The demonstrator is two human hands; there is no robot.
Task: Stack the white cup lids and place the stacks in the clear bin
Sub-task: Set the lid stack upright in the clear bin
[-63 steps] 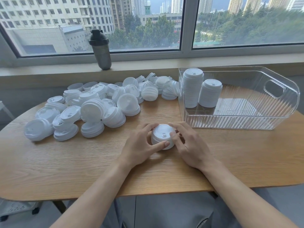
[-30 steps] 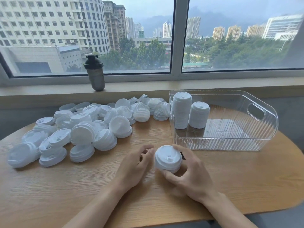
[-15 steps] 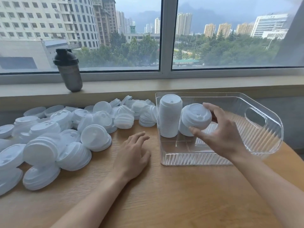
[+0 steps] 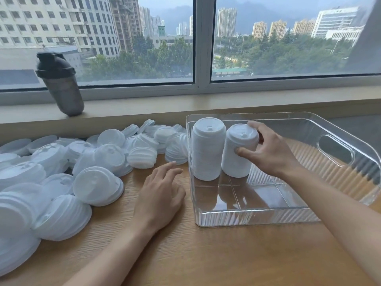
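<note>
A person's right hand (image 4: 272, 153) grasps the shorter stack of lids (image 4: 239, 150) inside the clear bin (image 4: 257, 215), thumb on its front side and fingers curled over its top edge. The stack stands in the bin's far left corner, tilted slightly and touching the taller stack of lids (image 4: 208, 149) beside it, which stands upright against the bin's left wall.

The left hand (image 4: 160, 197) rests palm-down on the wooden table (image 4: 206, 254), fingers loose and spread, grasping nothing, just left of the bin's near left corner.

A heap of loose white cup lids (image 4: 61, 178) and short partial stacks covers the left half of the table, reaching back to the wall below the window ledge (image 4: 185, 104). Each lid top bears a small raised sip-hole marking; no writing can be read on them.

A dark shaker bottle (image 4: 61, 85) with a black cap stands on the ledge at left; no label or brand is legible on it. The bin has ribbed walls and an oval handle cutout (image 4: 334, 150) at its right end. Tower blocks and trees fill the window behind.
</note>
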